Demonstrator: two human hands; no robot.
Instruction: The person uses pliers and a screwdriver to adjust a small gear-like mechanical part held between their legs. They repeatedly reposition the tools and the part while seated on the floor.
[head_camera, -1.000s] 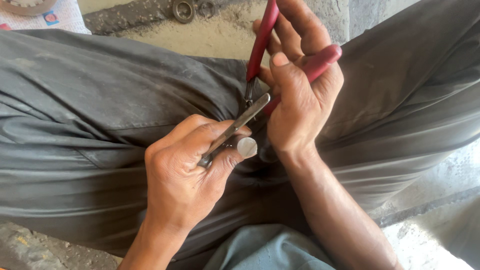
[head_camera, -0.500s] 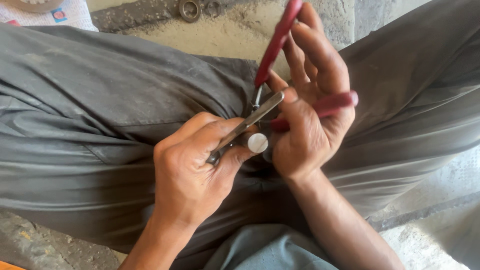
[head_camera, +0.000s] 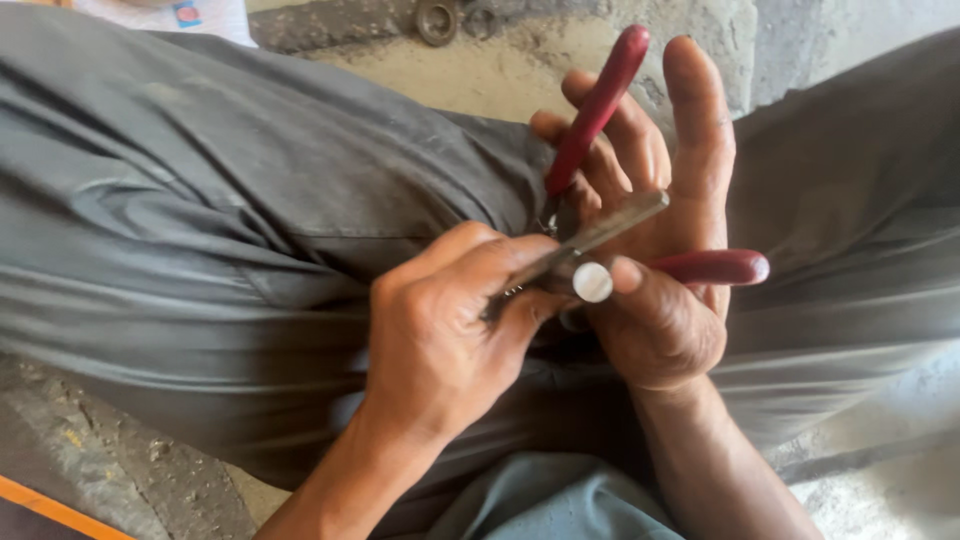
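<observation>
Item one: pliers with red handles (head_camera: 600, 100), held in my right hand (head_camera: 660, 310) over my lap; one handle stands up past my fingers, the other (head_camera: 715, 266) lies across my palm toward the right, handles spread apart, my fingers loosely extended around them rather than squeezed. The metal nose sits hidden behind my left hand, so I cannot tell what it bites on. Item two: flat grey metal strip (head_camera: 600, 232), thin and straight, pinched in my closed left hand (head_camera: 440, 340) and angled up to the right across the pliers' pivot. Item three: small pale round cap or rod end (head_camera: 592, 282), pressed under my right thumb, touching the strip's lower side. Handling, as I judge it: the strip is stiff, light, probably sharp-edged, best gripped low on its flats; the pliers are moderately heavy, the red sleeves giving a sure, non-slip hold; the round piece is small, smooth, and apt to slip out. Surroundings: grey trousers (head_camera: 250, 200) beneath, rough concrete floor (head_camera: 480, 70) beyond, with a metal ring (head_camera: 437, 20) lying on it.
</observation>
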